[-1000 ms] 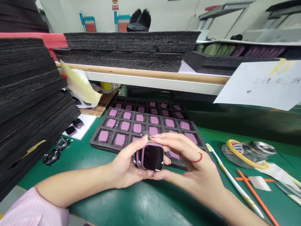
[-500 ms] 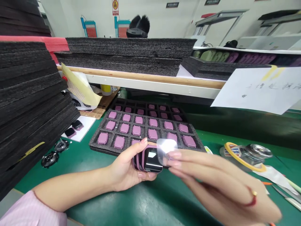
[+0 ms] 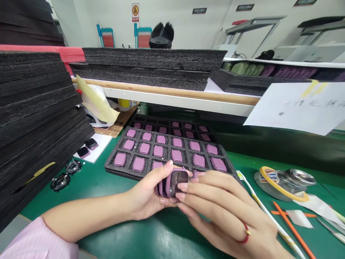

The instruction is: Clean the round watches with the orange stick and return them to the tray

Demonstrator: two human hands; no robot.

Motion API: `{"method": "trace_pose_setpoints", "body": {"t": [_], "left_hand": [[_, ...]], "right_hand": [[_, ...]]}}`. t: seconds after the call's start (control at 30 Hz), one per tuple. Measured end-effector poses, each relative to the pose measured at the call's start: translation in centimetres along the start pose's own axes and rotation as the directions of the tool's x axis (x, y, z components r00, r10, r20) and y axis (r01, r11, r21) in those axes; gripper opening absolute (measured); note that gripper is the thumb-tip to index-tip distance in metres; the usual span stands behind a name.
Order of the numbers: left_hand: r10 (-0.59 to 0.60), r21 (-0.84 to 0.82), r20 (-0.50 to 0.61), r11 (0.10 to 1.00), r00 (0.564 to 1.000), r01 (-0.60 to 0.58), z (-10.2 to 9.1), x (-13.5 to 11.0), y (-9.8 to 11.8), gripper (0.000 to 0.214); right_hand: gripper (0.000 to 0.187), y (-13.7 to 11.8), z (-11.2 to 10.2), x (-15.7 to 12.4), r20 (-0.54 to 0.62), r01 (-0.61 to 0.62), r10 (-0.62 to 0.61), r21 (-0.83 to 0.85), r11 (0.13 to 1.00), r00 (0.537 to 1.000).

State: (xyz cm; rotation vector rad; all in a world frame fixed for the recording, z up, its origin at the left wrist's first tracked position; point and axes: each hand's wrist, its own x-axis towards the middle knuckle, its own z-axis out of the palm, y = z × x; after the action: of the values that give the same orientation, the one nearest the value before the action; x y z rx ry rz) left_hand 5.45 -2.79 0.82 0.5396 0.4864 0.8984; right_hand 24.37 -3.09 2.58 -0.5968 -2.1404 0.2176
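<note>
- The left hand (image 3: 142, 192) reaches in from a pale pink striped sleeve (image 3: 35, 241). Its fingers (image 3: 165, 171) are curled and pinch a stack of square mauve watch cases (image 3: 167, 184) against the palm.
- That stack sits between both hands, just past the left fingertips. Its dark, glossy square face (image 3: 178, 182) is turned up toward the right fingers.
- The right hand (image 3: 218, 205) has its fingers (image 3: 207, 190) pressed close together, their tips touching the edge of that face. Its thumb is hidden, so I cannot tell whether it pinches. A thin red cord with a gold bead (image 3: 244, 234) circles this hand.
- Just beyond the fingertips lies a black foam tray (image 3: 109, 167), with rows of rounded mauve pieces (image 3: 138, 164) in its square cells. A second, darker tray (image 3: 172, 119) lies further on.
- Left of the left fingers rise stacked sheets of charcoal foam (image 3: 35, 108), with two round black-and-silver parts (image 3: 66, 174) at their foot, on a green mat (image 3: 115, 233).
- Right of the right fingers are a yellow-rimmed tape roll (image 3: 285, 183), a white-and-yellow stick (image 3: 269, 219) and an orange stick (image 3: 293, 230).
</note>
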Motion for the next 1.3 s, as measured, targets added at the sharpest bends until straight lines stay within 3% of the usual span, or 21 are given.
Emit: {"method": "trace_pose_setpoints", "body": {"t": [0.1, 0.2, 0.27, 0.37, 0.53, 0.73, 0.83, 0.9, 1.0, 1.13, 1.3], "left_hand": [[0.069, 0.102, 0.013, 0.992, 0.998, -0.070, -0.1, 0.1, -0.4, 0.053], [0.068, 0.145, 0.001, 0.987, 0.998, -0.067, -0.2, 0.1, -0.6, 0.056], [0.029, 0.110, -0.042, 0.994, 0.999, -0.024, -0.2, 0.2, -0.5, 0.055], [-0.007, 0.050, -0.087, 0.999, 0.996, 0.011, 0.0, 0.2, -0.1, 0.054], [-0.056, 0.077, -0.032, 0.995, 0.998, 0.058, 0.1, 0.1, 0.3, 0.055], [-0.025, -0.052, -0.090, 0.998, 0.996, 0.020, -0.1, 0.1, -0.4, 0.048], [-0.029, -0.168, -0.200, 0.986, 0.979, -0.005, 0.1, 0.2, -0.7, 0.041], [-0.083, -0.214, -0.295, 0.977, 0.952, 0.019, 0.3, 0.3, -0.6, 0.033], [-0.142, -0.185, -0.373, 0.980, 0.917, 0.076, 0.4, 0.5, -0.4, 0.025], [-0.148, -0.046, -0.351, 0.989, 0.925, 0.140, 0.1, 0.5, -0.5, 0.044], [-0.174, -0.037, -0.314, 0.985, 0.933, 0.171, -0.3, 0.5, -0.8, 0.053]], "right_hand": [[0.072, 0.5, 0.7, 0.8, -0.031, 0.032, -0.035, -0.085, 0.996, 0.999], [0.060, 0.8, 1.1, 0.8, 0.013, -0.093, 0.093, -0.015, 0.996, 0.996], [0.051, 0.9, 0.9, 0.7, 0.028, -0.130, 0.128, 0.050, 0.990, 0.991], [0.053, 1.2, 0.6, 0.7, 0.015, -0.146, 0.146, 0.097, 0.984, 0.989], [0.055, 1.2, 0.5, 0.9, 0.006, -0.148, 0.148, 0.104, 0.984, 0.989], [0.050, 2.2, 0.8, 0.8, 0.033, -0.100, 0.098, 0.088, 0.991, 0.995], [0.036, 5.4, 1.4, 1.2, 0.054, -0.283, 0.280, 0.068, 0.957, 0.958], [0.031, 8.8, 2.3, 1.9, 0.100, -0.460, 0.457, 0.006, 0.888, 0.884], [0.030, 14.2, 4.5, 4.3, 0.155, -0.522, 0.529, -0.086, 0.848, 0.834], [0.030, 19.5, 8.0, 8.8, 0.153, -0.485, 0.500, -0.130, 0.865, 0.852], [0.033, 22.3, 12.0, 12.7, 0.060, -0.439, 0.440, -0.038, 0.898, 0.896]]}}
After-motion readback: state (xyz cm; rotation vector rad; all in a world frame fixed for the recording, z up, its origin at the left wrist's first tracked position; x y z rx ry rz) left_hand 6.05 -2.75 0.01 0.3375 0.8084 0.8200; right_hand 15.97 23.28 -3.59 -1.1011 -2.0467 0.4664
